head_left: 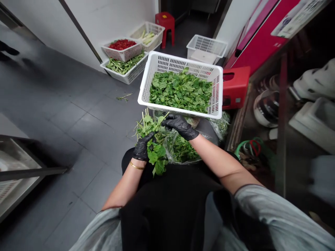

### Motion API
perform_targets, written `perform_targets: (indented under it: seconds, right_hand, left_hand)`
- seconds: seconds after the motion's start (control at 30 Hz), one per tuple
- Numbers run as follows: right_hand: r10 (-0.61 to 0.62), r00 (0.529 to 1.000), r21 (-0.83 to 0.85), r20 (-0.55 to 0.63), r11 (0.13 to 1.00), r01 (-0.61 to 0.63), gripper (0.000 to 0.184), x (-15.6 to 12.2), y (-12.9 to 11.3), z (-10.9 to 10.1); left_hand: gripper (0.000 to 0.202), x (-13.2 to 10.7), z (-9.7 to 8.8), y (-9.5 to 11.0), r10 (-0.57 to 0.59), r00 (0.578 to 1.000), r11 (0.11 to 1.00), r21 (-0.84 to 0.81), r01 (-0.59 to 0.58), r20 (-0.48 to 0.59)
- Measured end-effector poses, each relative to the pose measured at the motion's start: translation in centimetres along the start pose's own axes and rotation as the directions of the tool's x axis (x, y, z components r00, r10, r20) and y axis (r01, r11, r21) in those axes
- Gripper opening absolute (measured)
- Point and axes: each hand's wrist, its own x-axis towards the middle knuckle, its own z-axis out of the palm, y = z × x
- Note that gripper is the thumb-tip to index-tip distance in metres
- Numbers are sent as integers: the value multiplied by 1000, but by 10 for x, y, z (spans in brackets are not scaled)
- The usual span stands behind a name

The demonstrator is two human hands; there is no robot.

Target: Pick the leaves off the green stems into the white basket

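Note:
Both my hands wear black gloves. My left hand is closed around a bunch of leafy green stems held over my lap. My right hand pinches a leaf at the top of that bunch, just below the rim of a white plastic basket. The basket is filled with picked green leaves. Under my right forearm lies a clear plastic bag of more greens.
On the grey tiled floor at the back stand white baskets of red chillies, green beans and pale stalks, plus an empty basket. A red stool and a red crate are nearby. Metal shelving runs along the right.

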Motion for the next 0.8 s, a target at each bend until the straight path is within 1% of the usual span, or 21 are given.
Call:
perform_targets:
  seconds: [0.07, 0.13, 0.17, 0.27, 0.33, 0.37, 0.4, 0.47, 0.5, 0.57, 0.67, 0.73, 0.8]
  right_hand:
    - [-28, 997, -9, 78, 1000, 29, 33, -2, -4, -3]
    - [-65, 988, -13, 139, 998, 68, 40, -4, -8, -5]
    - [-86, 987, -16, 136, 996, 88, 38, -5, -10, -5]
    - [-196, 980, -40, 39, 980, 197, 31, -11, -19, -8]
    - [-269, 963, -77, 3, 960, 268, 28, -17, -24, -10]
    - [-280, 960, -90, -3, 956, 279, 28, -19, -26, -11]
    - [-267, 964, -89, 0, 960, 266, 28, -22, -27, -11]
    - [-187, 981, -44, 59, 981, 189, 32, -27, -27, -10]
    - [-147, 983, -11, 109, 989, 150, 35, -28, -25, -9]
    - [-97, 971, 28, 220, 995, 93, 39, -29, -20, -6]
    - [-22, 948, 7, 317, 1000, 20, 37, -24, -11, -3]
    - [10, 954, 6, 301, 1000, -12, 33, -20, -6, -5]
    - [1, 966, 31, 259, 999, -9, 31, -18, -3, -9]
  left_hand:
    - [32, 0, 1, -2, -6, 1000, 1000, 6, 6, -26]
    - [29, -2, 2, -2, 24, 999, 999, 27, -23, -38]
    - [26, -4, 3, -2, 23, 999, 999, 28, -23, -28]
    - [29, -11, 5, -2, -17, 1000, 1000, -5, 18, 17]
    - [31, -14, 6, -2, -1, 1000, 999, -45, 2, 24]
    - [31, -15, 7, -2, 28, 999, 998, -62, -27, 16]
    - [31, -15, 8, -2, 69, 998, 995, -77, -68, 6]
    - [34, -14, 11, -2, 163, 987, 983, -82, -162, -3]
    - [37, -14, 13, -3, 203, 979, 977, -71, -202, -1]
    - [43, -13, 16, -3, 248, 969, 968, -42, -248, 6]
    - [43, -14, 18, -3, 219, 975, 975, -36, -218, 22]
    - [38, -15, 17, -2, 164, 986, 985, -58, -161, 40]
    - [35, -15, 14, 0, 113, 993, 991, -79, -109, 43]
